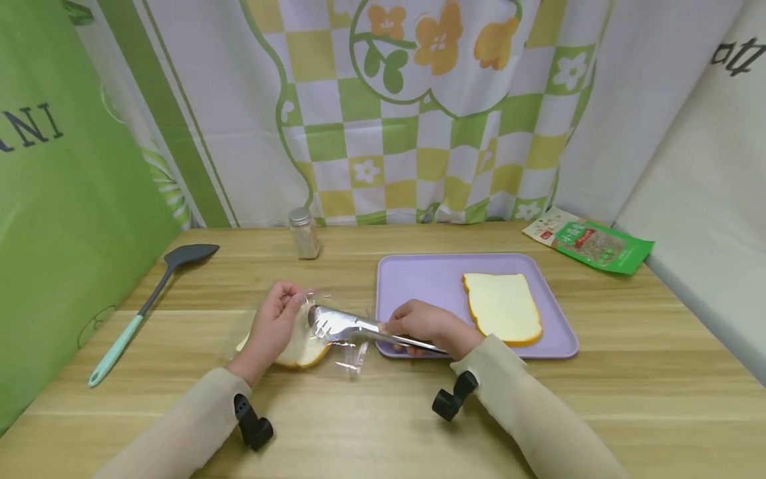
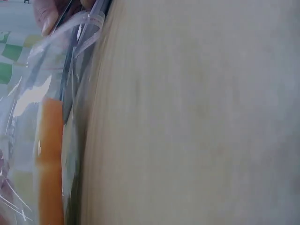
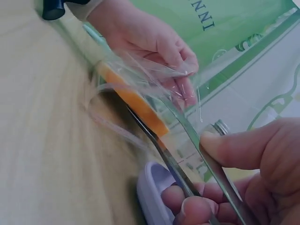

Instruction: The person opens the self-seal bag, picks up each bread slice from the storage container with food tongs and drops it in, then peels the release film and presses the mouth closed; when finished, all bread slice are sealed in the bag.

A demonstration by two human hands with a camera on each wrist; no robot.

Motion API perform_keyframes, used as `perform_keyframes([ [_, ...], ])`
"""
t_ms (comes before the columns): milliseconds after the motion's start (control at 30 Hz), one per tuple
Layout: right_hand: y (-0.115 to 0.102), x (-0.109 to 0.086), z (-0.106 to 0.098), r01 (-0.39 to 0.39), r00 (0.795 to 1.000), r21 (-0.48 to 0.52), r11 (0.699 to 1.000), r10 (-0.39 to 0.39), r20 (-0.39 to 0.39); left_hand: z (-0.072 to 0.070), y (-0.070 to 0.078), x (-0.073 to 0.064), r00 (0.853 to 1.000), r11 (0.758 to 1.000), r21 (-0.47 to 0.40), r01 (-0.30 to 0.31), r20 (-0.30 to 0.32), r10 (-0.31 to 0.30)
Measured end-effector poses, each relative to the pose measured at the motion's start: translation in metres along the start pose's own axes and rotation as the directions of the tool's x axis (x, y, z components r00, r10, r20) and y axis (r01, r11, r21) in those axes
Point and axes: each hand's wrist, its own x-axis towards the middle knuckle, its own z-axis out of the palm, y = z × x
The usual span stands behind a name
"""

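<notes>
My left hand (image 1: 276, 326) pinches the edge of a clear plastic bag (image 3: 136, 70) between thumb and fingers. Inside the bag is a slice of bread (image 1: 305, 349) with an orange-brown crust, low over the table on the left. My right hand (image 1: 427, 324) grips metal tongs (image 1: 347, 324), thumb on one arm and fingers round the other. The tongs reach into the bag's mouth, one arm on each side of the slice in the right wrist view. In the left wrist view the crust (image 2: 50, 159) shows through the plastic.
A purple tray (image 1: 419, 273) on the right bears another bread slice (image 1: 503, 307). Behind stand a glass shaker jar (image 1: 304, 234) and, at the far right, a green packet (image 1: 592, 243). A spatula (image 1: 143, 309) with a mint handle lies at the left.
</notes>
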Motion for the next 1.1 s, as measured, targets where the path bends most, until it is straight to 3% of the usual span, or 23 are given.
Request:
perform_keyframes([
  [200,-0.003,-0.007,0.003,0.01,1.0,-0.066,0.998,-0.012,-0.027,0.01,0.0,-0.001,0.999,0.995,-0.097,-0.021,-0.048,0.017],
  [400,-0.003,-0.003,0.003,-0.023,0.996,-0.028,0.999,0.02,-0.088,0.014,0.0,-0.003,0.999,0.986,-0.164,-0.033,-0.047,0.025],
  [600,-0.003,0.001,0.004,-0.033,0.993,-0.009,0.999,0.031,-0.112,0.013,-0.002,-0.005,0.999,0.979,-0.201,-0.037,-0.047,0.029],
  [867,-0.011,0.004,0.003,-0.02,0.991,-0.139,0.99,0.002,-0.134,0.015,0.001,-0.005,0.998,0.984,-0.175,-0.035,-0.06,0.025],
  [967,-0.009,0.006,0.005,-0.026,0.992,-0.081,0.996,0.016,-0.122,0.014,0.001,-0.005,0.998,0.984,-0.177,-0.02,-0.068,0.008],
  [1100,-0.004,0.008,0.008,-0.05,0.995,0.071,0.996,0.055,-0.079,0.014,0.001,-0.005,0.998,0.98,-0.199,-0.025,-0.056,0.014],
])
